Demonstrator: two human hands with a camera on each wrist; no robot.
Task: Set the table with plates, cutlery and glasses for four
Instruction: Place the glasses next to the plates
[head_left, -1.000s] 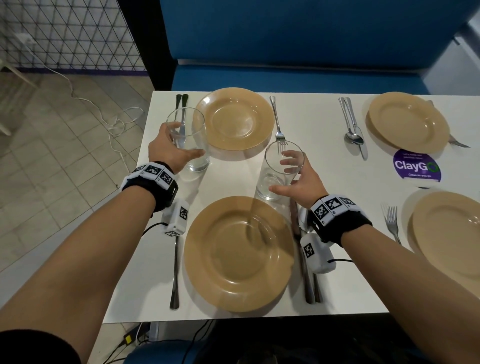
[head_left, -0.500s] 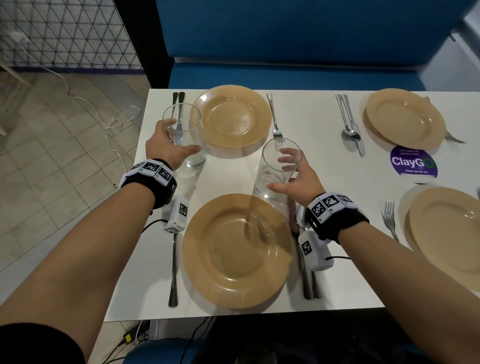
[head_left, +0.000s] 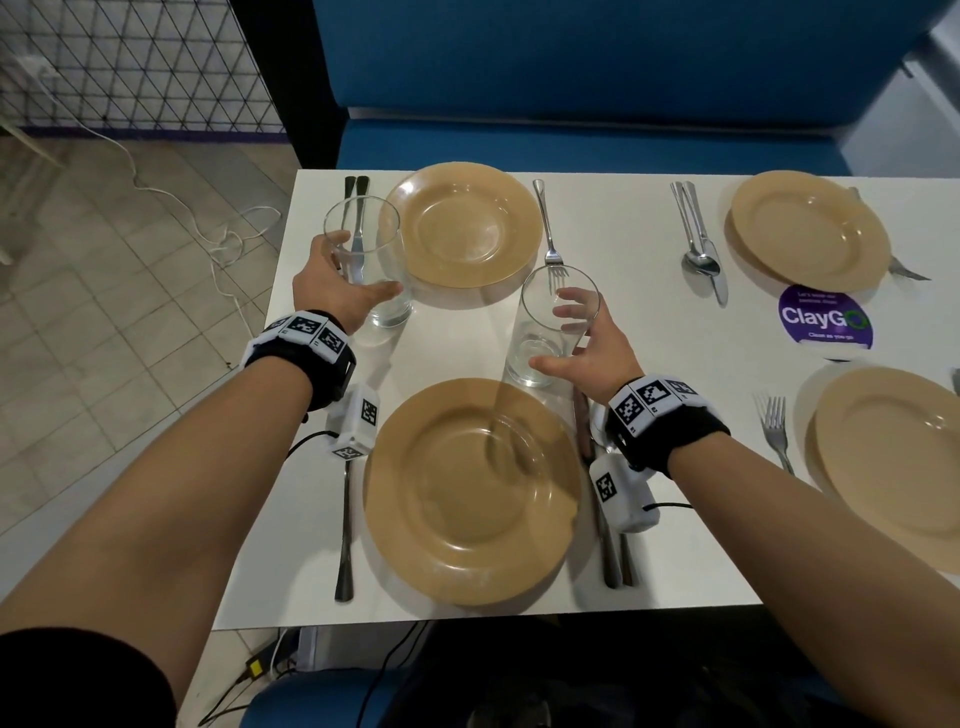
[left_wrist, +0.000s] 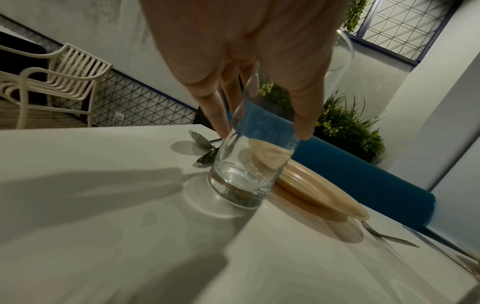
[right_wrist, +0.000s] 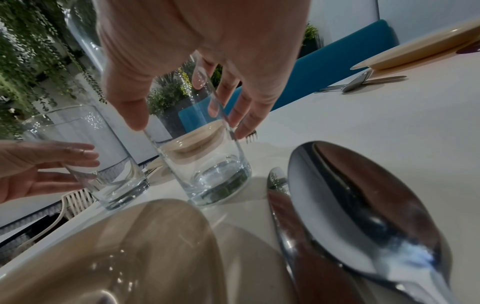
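Two clear glasses stand upright on the white table (head_left: 649, 353). My left hand (head_left: 363, 270) grips the left glass (head_left: 387, 312) with thumb in front and fingers behind, beside the far tan plate (head_left: 467, 223). In the left wrist view fingertips (left_wrist: 223, 127) and thumb press the left glass (left_wrist: 246, 174). My right hand (head_left: 550, 338) has loose, spread fingers round the right glass (head_left: 540, 296), which stands above the near plate (head_left: 467, 493). In the right wrist view the right glass (right_wrist: 207, 170) stands beside a spoon (right_wrist: 363, 205).
Two more tan plates (head_left: 805, 228) (head_left: 893, 452) lie to the right, each with cutlery. A fork (head_left: 345, 519) lies left of the near plate. A purple sticker (head_left: 826, 317) marks the table. A blue bench (head_left: 571, 130) runs behind; tiled floor with a cable lies left.
Both glasses have stayed about where they were on the table. My right hand's fingers have spread and loosened round the right glass. My left hand keeps its hold.
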